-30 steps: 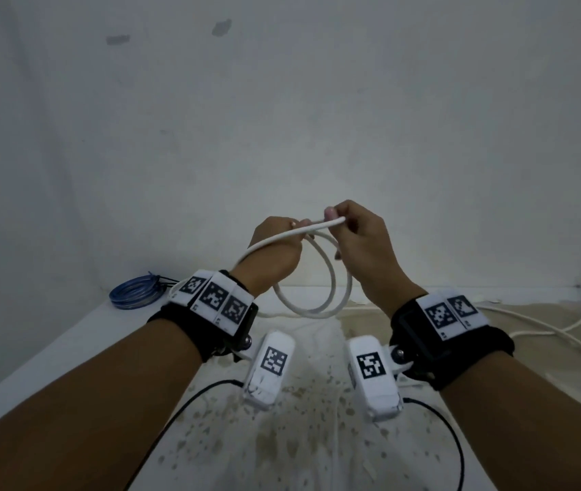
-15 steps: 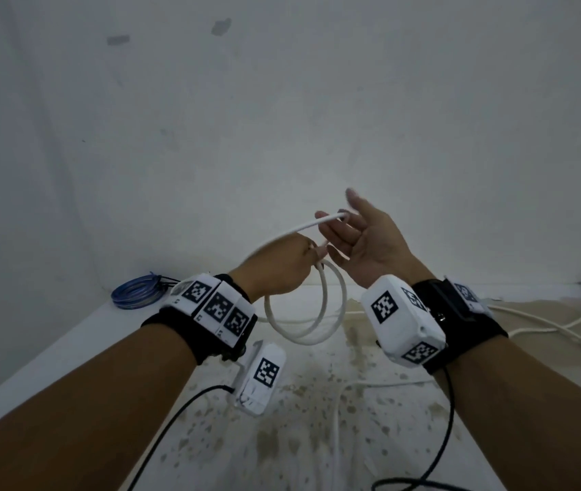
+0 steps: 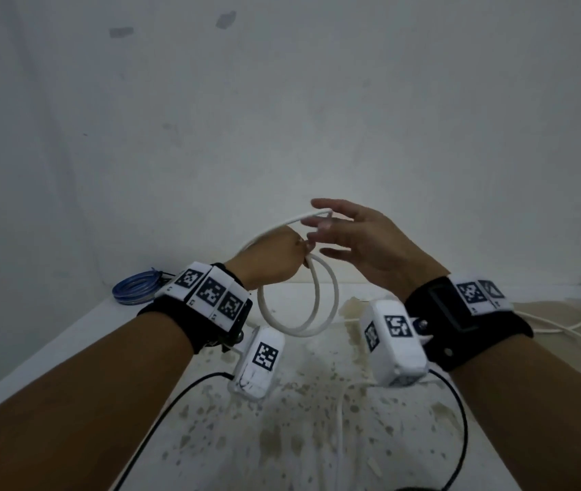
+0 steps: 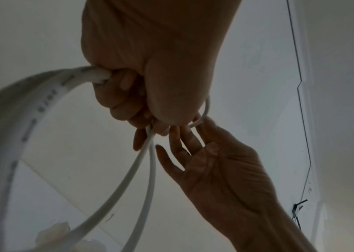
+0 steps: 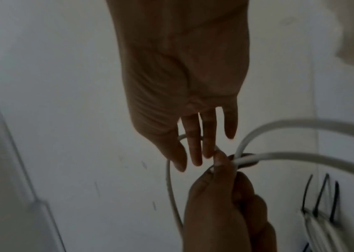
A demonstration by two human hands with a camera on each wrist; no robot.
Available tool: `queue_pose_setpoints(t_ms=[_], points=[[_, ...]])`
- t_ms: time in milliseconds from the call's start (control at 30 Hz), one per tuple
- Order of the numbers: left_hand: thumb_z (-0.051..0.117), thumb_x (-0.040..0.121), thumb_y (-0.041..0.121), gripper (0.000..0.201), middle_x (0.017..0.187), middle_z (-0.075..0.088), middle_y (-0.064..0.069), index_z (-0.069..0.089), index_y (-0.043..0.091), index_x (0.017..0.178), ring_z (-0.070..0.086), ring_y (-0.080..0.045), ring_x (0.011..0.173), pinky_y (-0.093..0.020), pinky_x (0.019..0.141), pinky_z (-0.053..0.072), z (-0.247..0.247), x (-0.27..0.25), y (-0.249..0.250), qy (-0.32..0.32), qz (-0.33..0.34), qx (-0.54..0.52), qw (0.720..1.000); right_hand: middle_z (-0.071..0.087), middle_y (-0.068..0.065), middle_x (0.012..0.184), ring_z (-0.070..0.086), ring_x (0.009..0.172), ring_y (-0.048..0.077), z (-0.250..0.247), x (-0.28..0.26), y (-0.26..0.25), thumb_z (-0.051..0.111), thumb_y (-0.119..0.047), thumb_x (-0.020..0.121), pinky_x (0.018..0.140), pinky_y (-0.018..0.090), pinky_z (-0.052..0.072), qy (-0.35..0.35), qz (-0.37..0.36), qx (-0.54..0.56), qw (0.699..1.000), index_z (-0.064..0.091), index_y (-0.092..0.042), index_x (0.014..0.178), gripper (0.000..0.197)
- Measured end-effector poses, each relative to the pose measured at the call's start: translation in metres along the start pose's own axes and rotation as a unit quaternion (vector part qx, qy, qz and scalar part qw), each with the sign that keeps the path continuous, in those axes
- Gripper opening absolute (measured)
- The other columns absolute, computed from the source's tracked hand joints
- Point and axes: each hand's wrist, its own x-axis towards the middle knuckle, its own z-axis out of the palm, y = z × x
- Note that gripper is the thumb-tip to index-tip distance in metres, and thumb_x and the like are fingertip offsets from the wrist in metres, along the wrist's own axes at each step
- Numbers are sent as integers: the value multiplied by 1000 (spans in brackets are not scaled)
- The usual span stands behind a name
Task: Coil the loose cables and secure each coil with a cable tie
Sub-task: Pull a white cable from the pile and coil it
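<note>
Above the stained table [image 3: 69,334], left hand [image 3: 275,258] grips the white cable [image 3: 321,313] loops; right hand [image 3: 363,242], fingers spread, probably should feed the next equal loop.

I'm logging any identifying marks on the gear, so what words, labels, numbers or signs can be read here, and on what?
White cable, held by the left hand: a row of dark print along the jacket, too blurred to read.
Wrist bands and camera housings: black-and-white square code patterns only, no letters or numbers.
Nothing else bears readable text.
</note>
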Motion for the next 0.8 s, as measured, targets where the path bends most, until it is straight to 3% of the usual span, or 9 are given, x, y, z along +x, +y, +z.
queue_pose_setpoints(t_ms=[100,200,333,433,467,533,633,700,800], points=[[40,104,34,44,71,55,-10,67,15,75,50,-16,59,-24,54,35,3,-4,1,-60,46,-23,997,69,-2,67,60,59,11,3,6,0,72,-26,88,59,27,48,106,-66,-210,970,74,-11,91,15],[44,103,36,46,55,49,3,62,17,65,40,-4,43,-20,50,35,2,-6,5,-79,76,-77,991,53,-3,55,44,51,14,-8,16,13,70,-31,87,46,24,37,251,30,-223,941,71,-9,67,29],[45,103,35,45,56,47,1,71,4,83,38,-2,40,-17,48,33,-8,-2,6,-8,71,-107,992,53,11,100,53,68,20,-23,17,40,57,-10,86,56,26,45,284,137,-146,938,61,-9,96,11],[43,103,33,45,59,50,-1,74,5,87,46,-7,50,-21,53,34,-11,4,0,73,41,-69,994,42,4,132,51,117,25,-28,15,50,52,-13,89,95,35,45,239,-9,-301,923,62,-34,107,30],[42,104,32,46,62,53,-3,74,4,88,51,-13,57,-24,57,36,-12,6,-3,96,30,-53,993,51,-1,133,44,127,22,-27,12,51,51,-26,90,107,41,35,224,-57,-361,904,65,-38,93,19],[40,104,33,47,74,61,-11,73,2,90,59,-27,75,-32,68,42,-15,11,-9,146,5,-38,988,71,-14,95,52,117,12,-27,7,53,40,-53,89,110,48,28,219,-133,-445,858,67,-33,71,39],[39,104,34,48,78,62,-9,69,2,85,61,-31,83,-32,70,41,-20,16,-16,222,-31,-38,974,63,-5,51,59,55,10,-22,2,47,36,-46,103,76,36,49,160,-175,-348,907,65,-12,60,62],[37,105,33,47,79,61,-8,67,3,85,60,-29,83,-31,71,40,-22,18,-15,261,-43,-65,962,63,8,55,51,45,20,-17,0,45,36,-38,106,54,30,44,92,-125,-264,952,64,-6,66,59],[35,105,32,43,70,55,-2,59,11,76,53,-23,74,-30,69,37,-24,18,-8,293,-38,-119,948,65,13,64,57,51,26,-10,-3,52,42,-37,104,54,34,52,9,-38,-218,975,67,1,80,52]])
